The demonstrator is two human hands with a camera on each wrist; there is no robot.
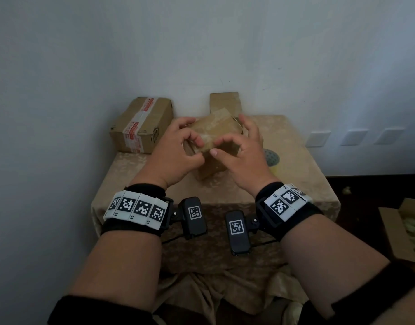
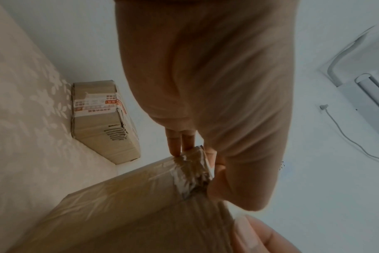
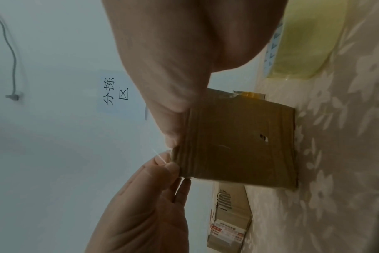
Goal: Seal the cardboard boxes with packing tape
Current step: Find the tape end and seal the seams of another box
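A small brown cardboard box [image 1: 215, 130] wrapped in clear tape stands tilted on the table, between both hands. My left hand [image 1: 198, 150] curls over its left top edge and pinches the taped near corner [image 2: 190, 171]. My right hand [image 1: 217, 146] holds the same near edge between thumb and bent index finger, with the other fingers lifted over the box's right side. In the right wrist view the right thumb [image 3: 173, 123] presses the box [image 3: 238, 142], and the left hand [image 3: 160, 171] pinches its corner, where a thin clear strand shows. A yellowish tape roll [image 1: 273, 160] lies to the right of the box.
A larger box [image 1: 143, 124] sealed with red-and-white printed tape sits at the back left against the wall. Another cardboard piece [image 1: 225, 102] stands behind the small box. The table has a beige patterned cloth [image 1: 302, 170]. An open carton [image 1: 403, 228] sits on the floor at the right.
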